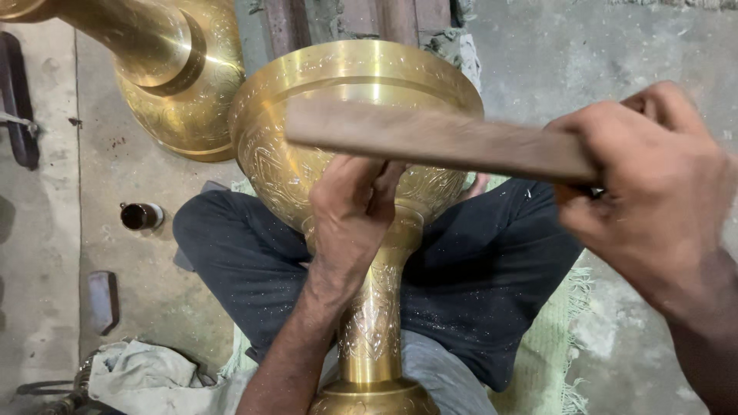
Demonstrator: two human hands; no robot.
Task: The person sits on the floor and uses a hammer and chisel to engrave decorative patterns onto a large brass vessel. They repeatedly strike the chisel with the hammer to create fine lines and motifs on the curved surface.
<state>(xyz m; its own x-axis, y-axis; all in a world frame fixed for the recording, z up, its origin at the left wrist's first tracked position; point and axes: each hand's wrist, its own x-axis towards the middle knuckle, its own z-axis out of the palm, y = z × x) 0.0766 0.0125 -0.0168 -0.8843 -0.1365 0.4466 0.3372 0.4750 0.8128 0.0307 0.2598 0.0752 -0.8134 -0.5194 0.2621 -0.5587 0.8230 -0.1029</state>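
The engraved brass vase (361,177) lies across the seated person's lap, its flared bowl away from the body and its foot toward the bottom edge of the view, so its long axis runs up and down the picture, roughly along the line of sight. It looks heavy and rigid, polished and likely slippery on the smooth bands, less so on the chased pattern; the narrow stem below the bowl seems the surest place to take hold. The left hand (350,211) is closed against the bowl just above the stem, fingers curled as if pinching a small tool, though none can be made out. The right hand (653,192) is wrapped tight around one end of a flat wooden stick (438,138), which lies crosswise over the bowl, pointing left and blurred. A second brass vessel (181,73) stands just beside on the concrete floor (638,54), with a small dark bottle (141,216) nearby.
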